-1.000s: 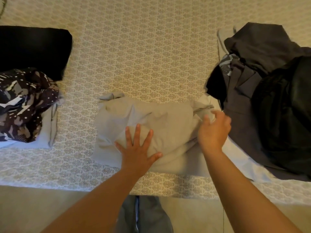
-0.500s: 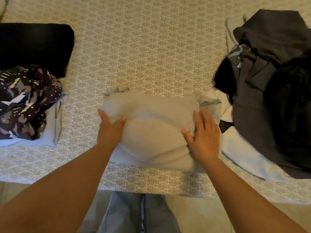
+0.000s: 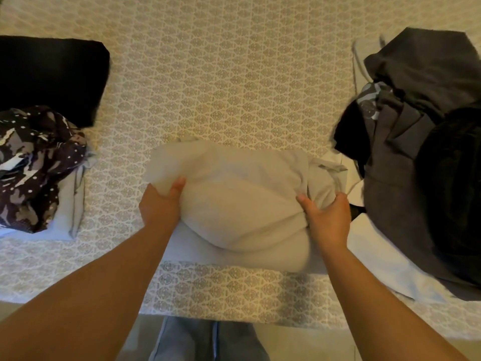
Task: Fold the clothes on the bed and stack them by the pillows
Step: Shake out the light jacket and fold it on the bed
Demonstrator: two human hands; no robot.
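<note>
A folded light grey garment [image 3: 242, 201] lies bunched in the middle of the patterned bed [image 3: 234, 87], near its front edge. My left hand [image 3: 160, 204] grips its left end, thumb on top and fingers tucked underneath. My right hand [image 3: 326, 217] grips its right end in the same way. At the left, a dark patterned garment [image 3: 36, 162] sits on a folded pale one [image 3: 66, 207], in front of a black pillow [image 3: 49, 76]. A heap of dark unfolded clothes [image 3: 426, 142] covers the right side.
A pale blue-white cloth [image 3: 385, 259] lies under the dark heap and reaches the bed's front right edge. My legs in grey trousers [image 3: 208, 340] stand against the front edge. Patterned bedspread stretches between the two piles.
My left hand left the top of the grey garment and took its left end. My right hand went from lying flat to gripping the right end, and the bundle has bunched up.
</note>
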